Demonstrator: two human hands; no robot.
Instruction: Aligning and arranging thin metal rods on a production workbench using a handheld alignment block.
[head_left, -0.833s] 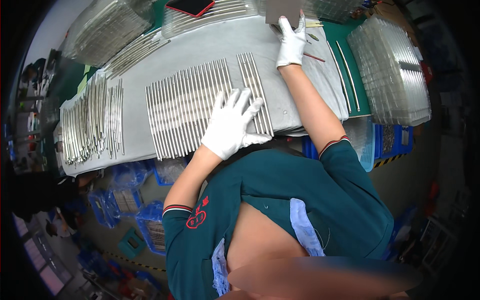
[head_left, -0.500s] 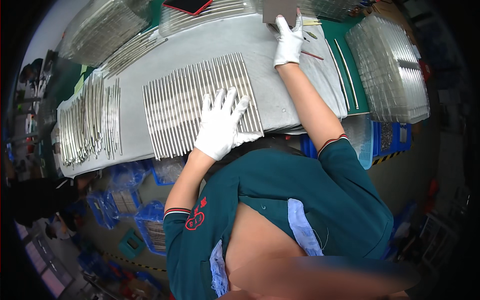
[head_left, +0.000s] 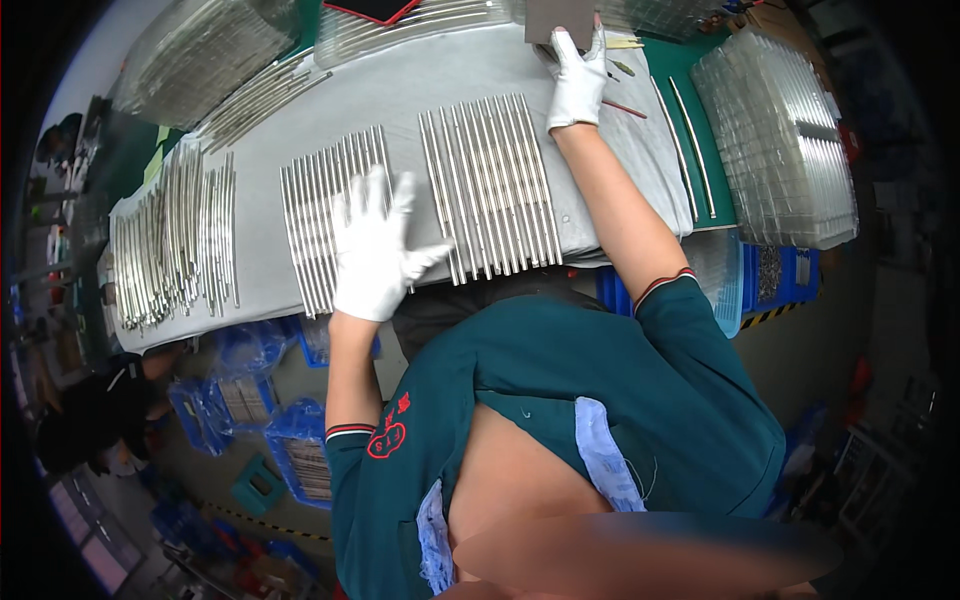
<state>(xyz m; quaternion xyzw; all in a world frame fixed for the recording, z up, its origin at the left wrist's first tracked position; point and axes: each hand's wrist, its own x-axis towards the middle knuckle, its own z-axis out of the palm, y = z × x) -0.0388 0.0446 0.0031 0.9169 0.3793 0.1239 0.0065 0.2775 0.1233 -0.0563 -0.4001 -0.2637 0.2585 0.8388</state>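
My left hand (head_left: 372, 250), in a white glove, lies with fingers spread over the right side of a row of silvery metal rods (head_left: 308, 215). Part of that row is hidden under the palm. A second row of rods (head_left: 492, 185) lies to its right, past a strip of bare grey cloth, close to my left thumb. At the far edge of the table, my gloved right hand (head_left: 577, 88) grips a flat grey-brown rectangular piece (head_left: 558, 18) between thumb and fingers. The piece is cut off by the top of the picture.
More rods (head_left: 175, 240) lie loosely on the left of the cloth (head_left: 420, 75), with others (head_left: 262, 100) behind. Clear plastic trays (head_left: 775, 140) are stacked at right and far left. A red thin tool (head_left: 625, 108) lies near my right hand. Blue crates (head_left: 300, 450) stand below the table.
The single row of rods has parted into two groups, the right one shifted rightward. My left hand has moved left onto the left group. My right hand stays with the grey-brown piece.
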